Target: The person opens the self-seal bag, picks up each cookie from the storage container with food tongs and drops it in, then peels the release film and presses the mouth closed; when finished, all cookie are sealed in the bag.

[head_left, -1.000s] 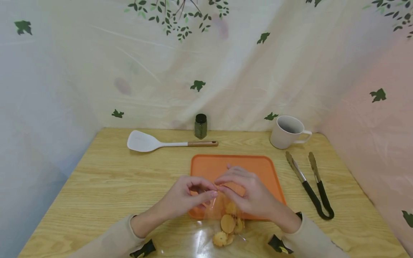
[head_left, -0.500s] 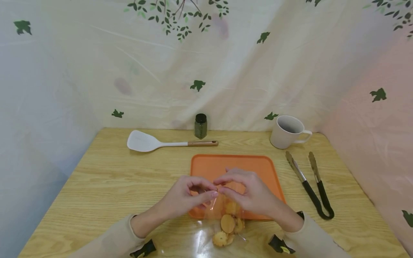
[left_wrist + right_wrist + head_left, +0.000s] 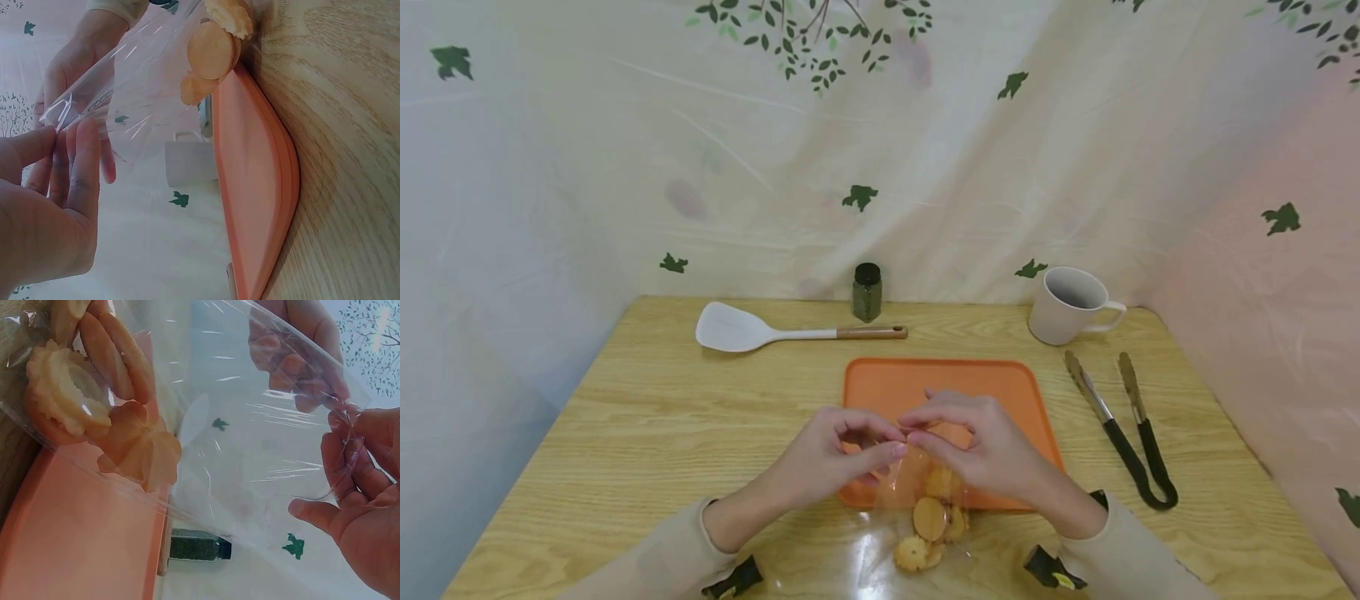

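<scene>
A clear plastic bag (image 3: 244, 444) hangs from both hands over the near edge of an orange tray (image 3: 880, 383). Several golden cookies (image 3: 929, 520), some round and some with scalloped edges, lie at the bag's bottom. My left hand (image 3: 831, 460) pinches the bag's top edge between thumb and fingertips. Close beside it, my right hand (image 3: 988, 446) pinches the same edge, the two hands' fingertips nearly touching. In the right wrist view, the film stretches from the fingers (image 3: 369, 475) down to the cookies.
Behind the tray stand a small dark-lidded jar (image 3: 867, 293) and a white mug (image 3: 1067, 307). A white spatula (image 3: 737, 328) with a wooden handle lies at the back left. Black-handled tongs (image 3: 1131, 442) lie spread to the tray's right. A leaf-patterned cloth surrounds the table (image 3: 700, 417).
My right fingers have shifted slightly at the bag's top edge. The left hand, the bag and the cookies have stayed almost still.
</scene>
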Action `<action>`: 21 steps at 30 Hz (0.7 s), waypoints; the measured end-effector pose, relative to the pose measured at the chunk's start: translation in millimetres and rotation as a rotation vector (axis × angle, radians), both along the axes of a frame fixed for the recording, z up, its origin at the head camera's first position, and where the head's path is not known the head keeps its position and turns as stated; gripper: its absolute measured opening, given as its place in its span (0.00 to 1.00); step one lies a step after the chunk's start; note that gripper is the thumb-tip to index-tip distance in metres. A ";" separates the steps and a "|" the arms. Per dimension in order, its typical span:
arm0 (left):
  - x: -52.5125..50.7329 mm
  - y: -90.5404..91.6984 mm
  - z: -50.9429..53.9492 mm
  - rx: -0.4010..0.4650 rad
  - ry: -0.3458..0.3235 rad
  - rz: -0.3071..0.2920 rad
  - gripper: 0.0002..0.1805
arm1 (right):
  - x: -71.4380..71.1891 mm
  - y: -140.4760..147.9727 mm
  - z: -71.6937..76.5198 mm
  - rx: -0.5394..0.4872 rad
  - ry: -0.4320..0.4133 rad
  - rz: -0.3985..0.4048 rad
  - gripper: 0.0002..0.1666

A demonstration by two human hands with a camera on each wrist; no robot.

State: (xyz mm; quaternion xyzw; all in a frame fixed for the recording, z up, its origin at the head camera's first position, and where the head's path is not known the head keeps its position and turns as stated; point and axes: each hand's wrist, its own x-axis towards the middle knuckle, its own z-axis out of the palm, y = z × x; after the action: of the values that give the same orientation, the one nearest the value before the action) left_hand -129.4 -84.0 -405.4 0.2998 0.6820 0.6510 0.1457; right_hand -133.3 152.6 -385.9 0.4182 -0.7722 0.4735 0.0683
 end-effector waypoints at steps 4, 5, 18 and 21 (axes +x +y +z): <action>-0.4 -0.1 0.7 0.001 -0.002 -0.002 0.05 | -1.1 0.0 -0.8 0.008 0.064 0.010 0.14; -0.4 -0.2 1.0 0.001 -0.002 -0.003 0.05 | -1.3 -0.1 -1.0 0.011 0.079 0.011 0.14; 1.1 -0.3 2.9 0.010 0.002 -0.005 0.05 | -0.7 -1.8 1.1 -0.006 0.167 0.003 0.16; 0.9 -0.5 2.5 0.004 0.001 -0.001 0.05 | -0.4 -2.0 1.0 -0.008 0.141 -0.002 0.15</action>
State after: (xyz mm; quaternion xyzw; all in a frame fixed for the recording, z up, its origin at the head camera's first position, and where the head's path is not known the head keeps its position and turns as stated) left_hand -128.5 -84.5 -402.9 0.3008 0.6805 0.6522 0.1453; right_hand -133.7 150.7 -384.8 0.4495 -0.7641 0.4456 0.1245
